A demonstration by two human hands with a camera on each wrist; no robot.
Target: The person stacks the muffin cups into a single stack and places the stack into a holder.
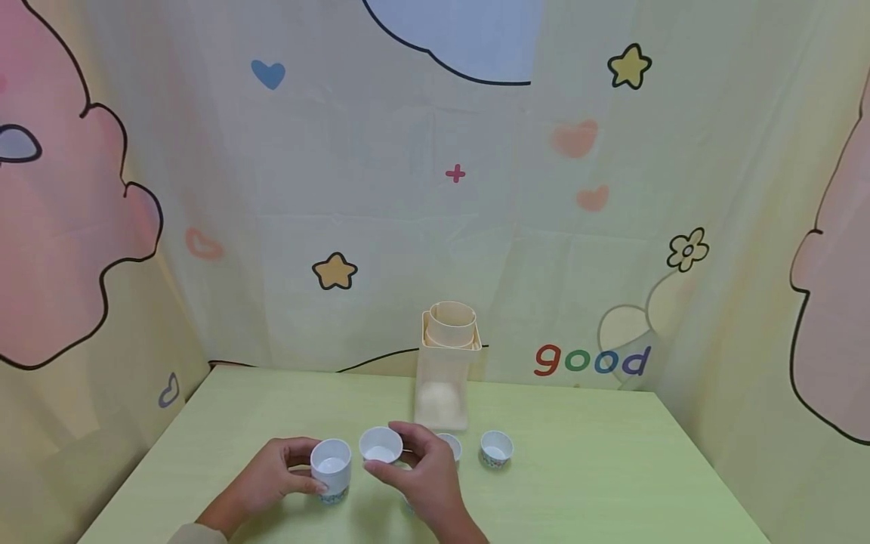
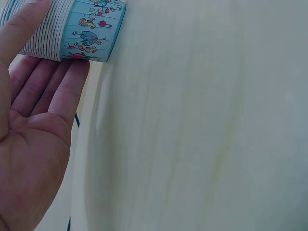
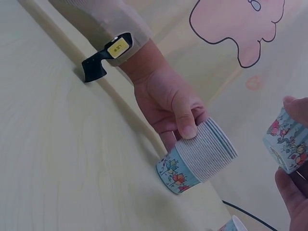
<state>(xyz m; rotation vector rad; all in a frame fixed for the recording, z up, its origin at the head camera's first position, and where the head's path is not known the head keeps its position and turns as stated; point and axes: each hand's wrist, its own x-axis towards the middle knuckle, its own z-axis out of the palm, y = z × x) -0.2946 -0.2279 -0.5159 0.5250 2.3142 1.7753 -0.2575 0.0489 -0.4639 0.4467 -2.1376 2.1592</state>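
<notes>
At the near edge of the pale green desk [image 1: 584, 483], both hands are on paper cups. The left hand [image 1: 272, 476] wraps a stack of cups [image 1: 331, 470] that stands upright on the desk; the right wrist view shows the thumb pressed on the ribbed white rims and the fingers curled behind, so that grip is closed firmly around the stack. The left wrist view catches the stack's bottom band, blue with little birds and flowers, sitting against the fingertips.

Just beside it, the right hand [image 1: 424, 472] holds a single cup [image 1: 381, 444] lifted a little off the desk, mouth up, pinched between thumb and fingers. That grip is narrow, closed on the cup's wall. The single cup and the stack are close but not touching.

Behind the right hand, a second loose cup [image 1: 451, 446] peeks out, partly hidden by the fingers, and a third cup [image 1: 496, 449] stands alone just to its right. Further back, near the middle of the desk, a tall translucent container [image 1: 443, 378] stands upright with a cream-coloured ring in its open top and something pale at its bottom. A cartoon curtain [image 1: 476, 189] with stars, hearts and the word "good" hangs behind.
</notes>
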